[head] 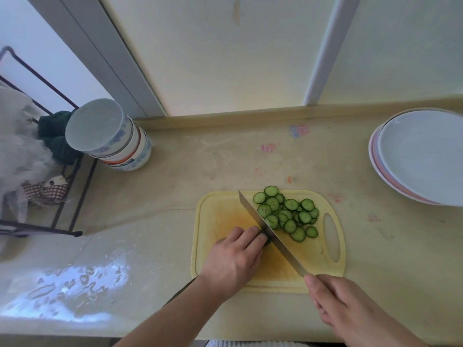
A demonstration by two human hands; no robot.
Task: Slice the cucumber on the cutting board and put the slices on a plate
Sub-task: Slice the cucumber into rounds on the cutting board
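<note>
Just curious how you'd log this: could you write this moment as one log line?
step: slicing | left hand: holds cucumber end | right hand: grips knife | slices: piled on cutting board | plates: no slices yet

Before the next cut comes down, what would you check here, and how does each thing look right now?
1. Left hand pins the cucumber stub: ok.
2. Left fingertips clear of the knife: cannot tell, they sit right beside it.
3. Right hand grips the handle: ok.
4. Cutting board lies flat on the counter: ok.
5. Slices heaped beyond the blade, out of its way: ok.
6. Plates within reach, top one bare: ok.
</note>
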